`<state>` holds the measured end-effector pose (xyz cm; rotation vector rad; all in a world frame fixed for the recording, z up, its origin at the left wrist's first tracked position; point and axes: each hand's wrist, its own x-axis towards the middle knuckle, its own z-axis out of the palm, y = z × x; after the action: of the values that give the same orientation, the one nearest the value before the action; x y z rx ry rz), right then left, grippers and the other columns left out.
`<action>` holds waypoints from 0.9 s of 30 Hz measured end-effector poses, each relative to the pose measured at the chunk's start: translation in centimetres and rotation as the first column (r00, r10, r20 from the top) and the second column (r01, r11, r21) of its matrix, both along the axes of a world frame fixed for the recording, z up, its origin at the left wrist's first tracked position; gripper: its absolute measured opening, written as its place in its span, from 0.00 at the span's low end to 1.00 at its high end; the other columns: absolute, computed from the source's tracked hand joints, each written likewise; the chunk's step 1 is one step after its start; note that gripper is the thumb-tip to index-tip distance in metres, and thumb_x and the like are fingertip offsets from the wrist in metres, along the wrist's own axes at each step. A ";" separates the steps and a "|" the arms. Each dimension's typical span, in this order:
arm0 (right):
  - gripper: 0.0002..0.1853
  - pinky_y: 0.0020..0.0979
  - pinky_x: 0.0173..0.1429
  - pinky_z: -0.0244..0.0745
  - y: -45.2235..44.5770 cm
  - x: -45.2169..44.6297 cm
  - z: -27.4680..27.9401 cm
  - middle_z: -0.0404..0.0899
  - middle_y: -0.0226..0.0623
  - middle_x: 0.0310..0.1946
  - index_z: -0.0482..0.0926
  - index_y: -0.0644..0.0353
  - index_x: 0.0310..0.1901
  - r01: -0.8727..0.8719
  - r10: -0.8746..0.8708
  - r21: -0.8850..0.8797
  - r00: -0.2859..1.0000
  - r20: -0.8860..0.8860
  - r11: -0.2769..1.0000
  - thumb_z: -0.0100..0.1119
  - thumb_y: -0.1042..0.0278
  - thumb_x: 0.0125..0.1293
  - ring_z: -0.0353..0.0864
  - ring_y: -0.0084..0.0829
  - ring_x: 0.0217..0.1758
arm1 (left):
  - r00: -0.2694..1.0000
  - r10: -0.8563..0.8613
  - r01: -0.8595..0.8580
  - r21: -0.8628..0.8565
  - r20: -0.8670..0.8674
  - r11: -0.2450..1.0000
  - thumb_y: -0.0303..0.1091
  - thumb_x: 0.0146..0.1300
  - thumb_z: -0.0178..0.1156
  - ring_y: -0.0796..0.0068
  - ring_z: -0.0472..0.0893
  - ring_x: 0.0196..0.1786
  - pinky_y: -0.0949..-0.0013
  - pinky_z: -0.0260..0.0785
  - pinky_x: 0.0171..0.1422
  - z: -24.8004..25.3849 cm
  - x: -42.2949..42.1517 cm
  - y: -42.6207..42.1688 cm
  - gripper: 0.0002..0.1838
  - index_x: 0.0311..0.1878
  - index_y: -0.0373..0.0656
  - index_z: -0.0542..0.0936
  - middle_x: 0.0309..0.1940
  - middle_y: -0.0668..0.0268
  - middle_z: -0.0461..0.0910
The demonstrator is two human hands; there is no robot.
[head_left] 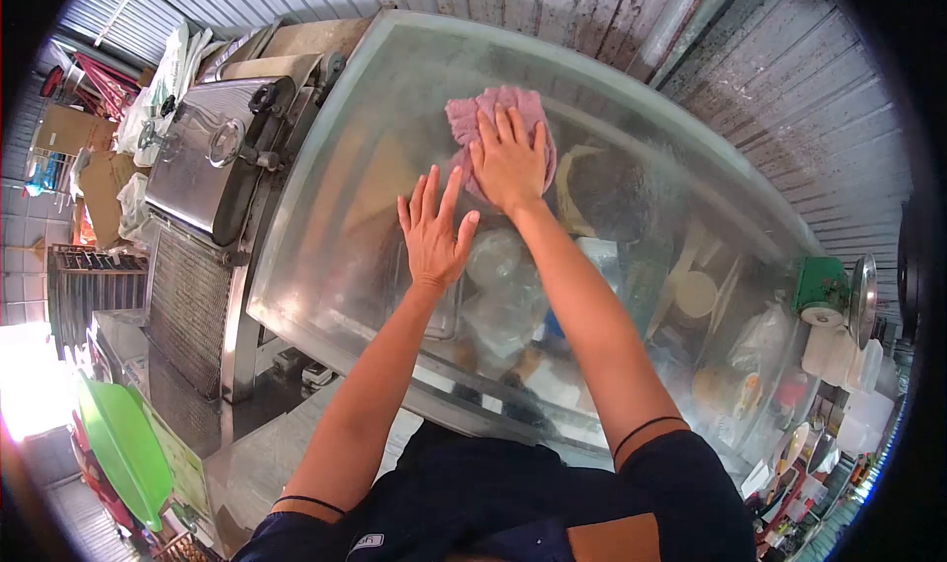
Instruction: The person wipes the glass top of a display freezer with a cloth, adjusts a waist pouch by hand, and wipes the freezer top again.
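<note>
A crumpled pink cloth (pixel 469 118) lies on a large translucent cover (pixel 395 78) that looks cloudy or wet. My right hand (pixel 511 162) presses flat on the cloth, fingers stretched toward its far edge. Left of it, my left hand (pixel 434 231) is spread with the palm toward the cover and holds nothing. Its fingertips come close to the cloth's lower left edge. Beneath the cover, blurred shapes show through, among them a round pale container (pixel 693 294) and clear plastic bags (pixel 501 315).
On the left stands a metal machine (pixel 197 167) with knobs and a mesh panel. A bright green plastic tub (pixel 123 453) sits at lower left. A green scale (pixel 822 291) with a metal pan is at the right. Corrugated metal walls (pixel 789 118) rise behind the cover.
</note>
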<state>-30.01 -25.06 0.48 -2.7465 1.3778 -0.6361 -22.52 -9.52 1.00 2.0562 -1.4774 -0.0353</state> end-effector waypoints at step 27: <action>0.29 0.58 0.79 0.50 18.7 -15.0 1.6 0.68 0.42 0.73 0.73 0.49 0.70 0.150 -0.150 0.057 0.989 -0.009 0.987 0.57 0.49 0.70 0.62 0.44 0.78 | 1.000 0.004 -0.004 0.014 0.027 1.000 0.63 0.73 0.48 0.57 0.62 0.78 0.35 0.35 0.82 -0.5 -0.1 -0.4 0.34 0.77 0.59 0.65 0.73 0.60 0.68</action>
<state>-44.98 -6.35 2.10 -2.6202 1.5894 -0.5849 -22.66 -9.88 0.50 2.0786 -1.4932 -0.0171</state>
